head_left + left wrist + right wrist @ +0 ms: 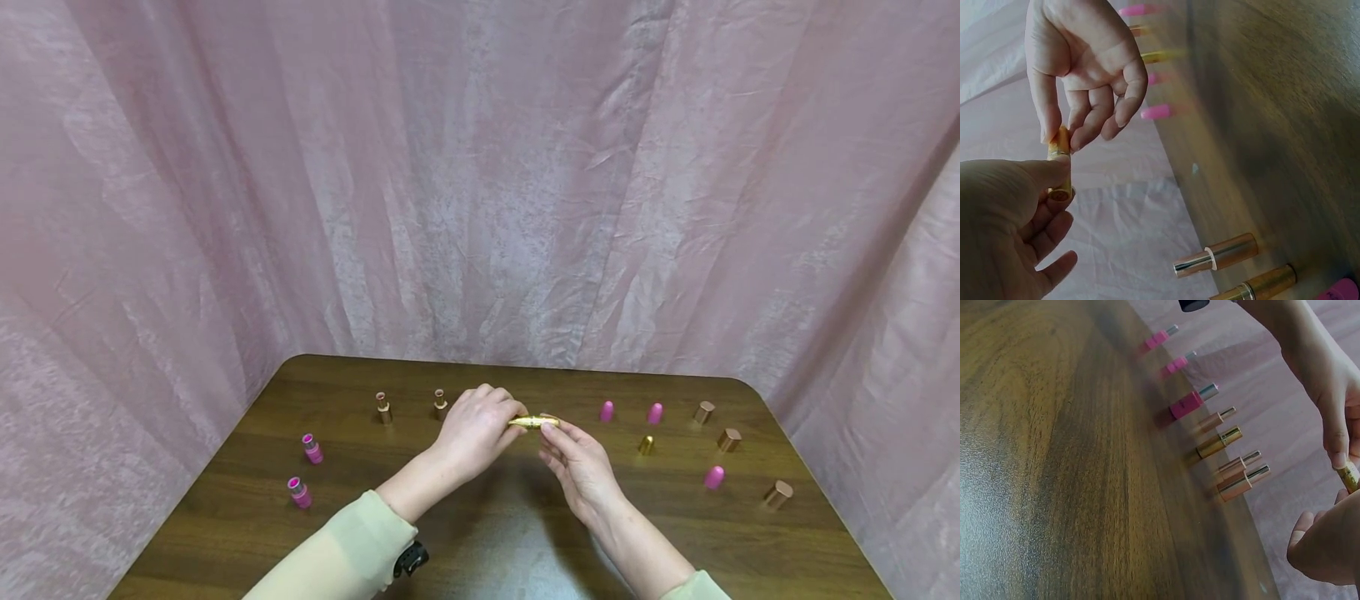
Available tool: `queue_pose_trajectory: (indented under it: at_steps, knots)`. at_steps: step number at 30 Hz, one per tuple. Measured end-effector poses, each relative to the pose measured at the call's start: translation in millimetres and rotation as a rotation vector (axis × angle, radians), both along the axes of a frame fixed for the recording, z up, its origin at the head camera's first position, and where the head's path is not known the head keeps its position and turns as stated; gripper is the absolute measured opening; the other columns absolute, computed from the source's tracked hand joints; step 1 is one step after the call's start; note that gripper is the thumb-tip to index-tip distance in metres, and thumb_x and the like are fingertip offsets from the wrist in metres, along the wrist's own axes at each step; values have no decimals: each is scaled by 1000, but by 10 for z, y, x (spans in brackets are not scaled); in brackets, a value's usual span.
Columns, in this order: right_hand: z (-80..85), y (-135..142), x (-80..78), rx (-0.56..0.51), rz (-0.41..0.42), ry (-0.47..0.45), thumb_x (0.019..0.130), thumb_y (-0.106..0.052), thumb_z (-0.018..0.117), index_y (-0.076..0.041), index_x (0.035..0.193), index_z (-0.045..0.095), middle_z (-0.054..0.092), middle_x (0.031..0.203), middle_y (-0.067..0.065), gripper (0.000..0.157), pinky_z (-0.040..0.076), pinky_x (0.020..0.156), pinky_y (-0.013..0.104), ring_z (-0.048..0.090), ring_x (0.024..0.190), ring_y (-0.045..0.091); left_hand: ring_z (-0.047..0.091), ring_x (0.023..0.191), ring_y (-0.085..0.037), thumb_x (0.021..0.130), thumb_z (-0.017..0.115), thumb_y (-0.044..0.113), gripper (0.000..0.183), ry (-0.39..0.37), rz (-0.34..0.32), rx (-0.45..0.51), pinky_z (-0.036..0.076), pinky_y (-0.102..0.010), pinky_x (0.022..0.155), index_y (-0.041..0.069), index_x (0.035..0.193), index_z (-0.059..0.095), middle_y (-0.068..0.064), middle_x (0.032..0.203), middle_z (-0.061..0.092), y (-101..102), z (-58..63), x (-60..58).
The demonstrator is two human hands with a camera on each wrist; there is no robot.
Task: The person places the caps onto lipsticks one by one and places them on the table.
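Observation:
Above the middle of the table, both hands pinch a slim gold lipstick tube (534, 422). My left hand (476, 427) grips its left end between thumb and fingers. At its other end, my right hand (583, 468) pinches with thumb and fingertips, its remaining fingers loosely curled. In the left wrist view the gold tube (1059, 164) stands between the two thumbs, its round end facing the camera. Only a bit of the tube (1349, 477) shows in the right wrist view.
Uncapped lipsticks stand at the left: pink ones (312, 448), rose-gold ones (384, 408) and, in the right wrist view, a gold one (1219, 443). Pink caps (655, 413), a gold cap (647, 446) and rose-gold caps (729, 440) stand at the right. A pink curtain (480, 183) hangs behind the table.

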State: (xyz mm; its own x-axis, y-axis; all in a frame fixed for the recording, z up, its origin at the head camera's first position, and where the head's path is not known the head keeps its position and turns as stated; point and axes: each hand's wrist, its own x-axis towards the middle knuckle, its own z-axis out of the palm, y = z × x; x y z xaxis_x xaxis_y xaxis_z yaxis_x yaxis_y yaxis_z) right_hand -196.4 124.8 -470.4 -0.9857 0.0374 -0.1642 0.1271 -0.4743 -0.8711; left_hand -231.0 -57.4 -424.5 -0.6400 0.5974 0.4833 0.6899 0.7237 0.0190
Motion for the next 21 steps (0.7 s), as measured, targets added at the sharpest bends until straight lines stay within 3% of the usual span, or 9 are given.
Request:
queue_pose_trajectory:
  at_steps: [8,16,21]
  knots:
    - [-7,19,4,65,-31,33,97,-8,69,-7,101,70,70,98,-2,5,53,90,35,63,97,15,61,93,-15,91,79,32,17,-24,4,2,50,-36,88,20,103,76,8,98,69,16,5,27]
    - [-12,44,5,331,-61,84,91,-15,79,4,118,69,71,104,0,34,52,91,34,64,98,14,59,87,-15,85,83,35,17,-53,50,-15,50,-37,81,25,96,76,11,90,67,68,-25,10]
    - [35,94,16,415,-53,144,88,-16,81,1,117,72,73,108,6,35,50,88,29,65,98,15,59,85,-14,86,82,39,18,-74,42,-24,48,-37,78,27,99,76,12,89,68,137,-20,-32]
